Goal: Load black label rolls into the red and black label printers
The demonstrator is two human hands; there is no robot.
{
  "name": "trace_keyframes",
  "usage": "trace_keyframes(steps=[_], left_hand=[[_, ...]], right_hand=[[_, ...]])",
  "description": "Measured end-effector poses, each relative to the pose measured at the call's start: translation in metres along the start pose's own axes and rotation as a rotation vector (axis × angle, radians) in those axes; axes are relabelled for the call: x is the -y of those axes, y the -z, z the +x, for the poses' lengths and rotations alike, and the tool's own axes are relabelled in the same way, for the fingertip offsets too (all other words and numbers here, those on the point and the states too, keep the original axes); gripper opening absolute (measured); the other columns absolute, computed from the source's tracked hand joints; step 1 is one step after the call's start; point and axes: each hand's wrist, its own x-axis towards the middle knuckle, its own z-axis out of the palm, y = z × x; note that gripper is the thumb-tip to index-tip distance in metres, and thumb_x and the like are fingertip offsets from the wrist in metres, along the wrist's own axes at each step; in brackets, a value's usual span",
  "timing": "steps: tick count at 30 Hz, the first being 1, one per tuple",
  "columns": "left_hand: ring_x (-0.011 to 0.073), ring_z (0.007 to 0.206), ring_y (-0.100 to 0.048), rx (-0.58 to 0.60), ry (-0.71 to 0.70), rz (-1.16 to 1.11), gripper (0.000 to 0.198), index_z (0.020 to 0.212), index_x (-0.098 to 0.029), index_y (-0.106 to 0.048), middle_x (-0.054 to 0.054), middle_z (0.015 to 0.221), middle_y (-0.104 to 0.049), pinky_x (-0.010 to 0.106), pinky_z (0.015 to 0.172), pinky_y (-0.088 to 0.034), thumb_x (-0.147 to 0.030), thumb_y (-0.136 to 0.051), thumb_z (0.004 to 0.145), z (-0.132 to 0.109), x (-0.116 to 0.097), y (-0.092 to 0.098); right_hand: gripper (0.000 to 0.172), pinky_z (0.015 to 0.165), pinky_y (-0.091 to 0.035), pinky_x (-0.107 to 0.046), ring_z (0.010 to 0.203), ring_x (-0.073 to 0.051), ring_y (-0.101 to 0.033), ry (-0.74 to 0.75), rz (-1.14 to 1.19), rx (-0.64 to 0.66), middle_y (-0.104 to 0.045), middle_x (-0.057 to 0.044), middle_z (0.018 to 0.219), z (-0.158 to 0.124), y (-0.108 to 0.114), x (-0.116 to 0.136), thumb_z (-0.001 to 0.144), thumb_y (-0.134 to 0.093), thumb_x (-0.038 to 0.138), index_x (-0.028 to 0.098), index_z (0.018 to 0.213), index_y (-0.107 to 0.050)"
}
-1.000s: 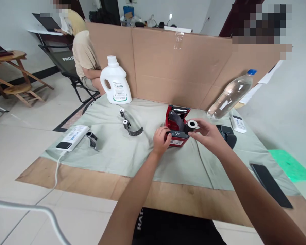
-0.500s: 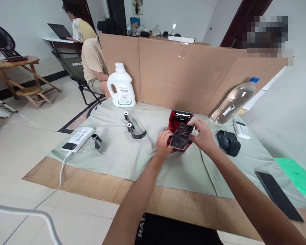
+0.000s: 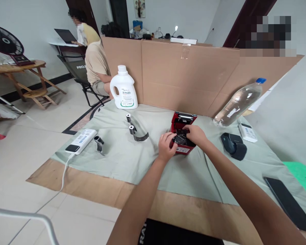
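Note:
A small red label printer (image 3: 185, 150) stands on the cloth with its lid (image 3: 185, 117) raised at the back. A shiny black sheet of ribbon film (image 3: 181, 139) lies low in its opening, creased with pale streaks. My left hand (image 3: 166, 146) grips the film's left edge, its fingers curled over the printer's left side. On the other side, my right hand (image 3: 197, 135) pinches the film's right end inside the opening. My fingertips partly hide the film's ends. To the left, two small rolls joined by a black ribbon strip (image 3: 141, 137) rest on the cloth.
A white power bank (image 3: 81, 141) with a cable and a short black roll (image 3: 99, 144) are at left. Behind stand a white detergent jug (image 3: 124, 88) and a cardboard panel (image 3: 178, 78). A water bottle (image 3: 238, 103), black device (image 3: 234, 146) and phone-like slab (image 3: 289, 202) are at right.
Both hands have lowered the black film from above the printer down into its opening. The film was tilted and fully visible; now its ends sit between the printer's walls. The view has shifted slightly.

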Motion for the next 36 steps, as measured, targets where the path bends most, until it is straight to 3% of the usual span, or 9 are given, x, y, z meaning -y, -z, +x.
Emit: trace_keyframes(steps=[3, 7, 11, 16, 20, 24, 29, 33, 36], left_hand=[[0.0216, 0.111, -0.056, 0.026, 0.021, 0.047, 0.034, 0.124, -0.025, -0.068, 0.009, 0.124, -0.062, 0.039, 0.101, -0.045, -0.03, -0.052, 0.095, 0.0, -0.002, 0.001], [0.0213, 0.11, -0.054, 0.026, 0.029, 0.071, 0.026, 0.106, -0.027, -0.077, 0.007, 0.12, -0.063, 0.038, 0.1, -0.044, -0.03, -0.053, 0.096, 0.001, -0.006, 0.003], [0.0212, 0.106, -0.055, 0.055, 0.024, 0.098, 0.026, 0.1, -0.026, -0.078, 0.006, 0.113, -0.069, 0.039, 0.099, -0.044, -0.029, -0.052, 0.097, 0.002, -0.01, 0.005], [0.0221, 0.104, -0.056, 0.071, -0.083, 0.143, 0.022, 0.103, -0.025, -0.077, 0.005, 0.109, -0.073, 0.039, 0.095, -0.042, -0.03, -0.058, 0.092, -0.001, -0.015, 0.007], [0.023, 0.1, -0.057, 0.053, -0.181, 0.248, 0.019, 0.101, -0.027, -0.077, 0.003, 0.1, -0.075, 0.04, 0.093, -0.039, -0.031, -0.066, 0.086, -0.004, -0.02, 0.006], [0.0197, 0.095, -0.056, 0.034, -0.279, 0.339, 0.018, 0.101, -0.03, -0.077, 0.001, 0.094, -0.076, 0.038, 0.091, -0.036, -0.024, -0.067, 0.089, -0.006, -0.022, 0.005], [0.0192, 0.09, -0.056, 0.052, -0.374, 0.361, 0.02, 0.105, -0.031, -0.076, 0.001, 0.092, -0.075, 0.037, 0.089, -0.036, -0.022, -0.068, 0.09, -0.009, -0.024, 0.004], [0.0201, 0.089, -0.056, 0.064, -0.396, 0.349, 0.022, 0.107, -0.032, -0.075, 0.001, 0.093, -0.075, 0.038, 0.088, -0.037, -0.021, -0.067, 0.09, -0.011, -0.026, 0.006], [0.0197, 0.088, -0.057, 0.065, -0.391, 0.36, 0.021, 0.108, -0.033, -0.074, 0.001, 0.093, -0.076, 0.038, 0.088, -0.039, -0.023, -0.066, 0.092, -0.013, -0.024, 0.007]], right_hand=[[0.044, 0.078, -0.049, -0.032, 0.101, -0.028, -0.069, 0.005, -0.055, 0.083, -0.076, -0.008, 0.111, 0.013, 0.003, 0.004, 0.071, -0.058, 0.008, 0.023, 0.108, -0.076], [0.045, 0.082, -0.051, -0.036, 0.104, -0.032, -0.069, -0.012, -0.089, 0.158, -0.076, -0.012, 0.112, 0.023, 0.006, 0.011, 0.07, -0.06, 0.007, 0.021, 0.11, -0.077], [0.058, 0.091, -0.051, -0.032, 0.109, -0.026, -0.068, 0.057, 0.073, 0.179, -0.074, -0.008, 0.123, 0.009, 0.011, -0.003, 0.069, -0.056, 0.003, 0.022, 0.121, -0.074], [0.053, 0.09, -0.054, -0.039, 0.092, -0.024, -0.07, -0.069, 0.45, -0.075, -0.072, -0.009, 0.125, -0.022, 0.019, -0.04, 0.075, -0.054, 0.014, 0.019, 0.124, -0.071], [0.057, 0.097, -0.051, -0.046, 0.106, -0.028, -0.067, -0.12, 0.702, -0.32, -0.065, -0.016, 0.135, -0.015, 0.009, -0.049, 0.076, -0.057, 0.024, 0.015, 0.132, -0.063], [0.059, 0.098, -0.049, -0.048, 0.123, -0.03, -0.059, -0.064, 0.971, -0.34, -0.059, -0.015, 0.143, 0.009, -0.005, -0.041, 0.081, -0.059, 0.041, 0.02, 0.137, -0.057], [0.05, 0.094, -0.05, -0.043, 0.108, -0.025, -0.062, -0.073, 1.06, -0.37, -0.068, -0.01, 0.123, 0.009, -0.013, -0.035, 0.086, -0.053, 0.057, 0.022, 0.119, -0.065], [0.031, 0.095, -0.051, -0.04, 0.109, -0.024, -0.06, -0.079, 1.079, -0.398, -0.066, -0.008, 0.118, -0.013, -0.029, -0.036, 0.084, -0.055, 0.048, 0.022, 0.096, -0.068], [0.045, 0.098, -0.051, -0.041, 0.119, -0.025, -0.058, -0.16, 1.148, -0.361, -0.057, -0.008, 0.136, -0.024, -0.046, -0.037, 0.076, -0.058, 0.036, 0.026, 0.12, -0.062]])
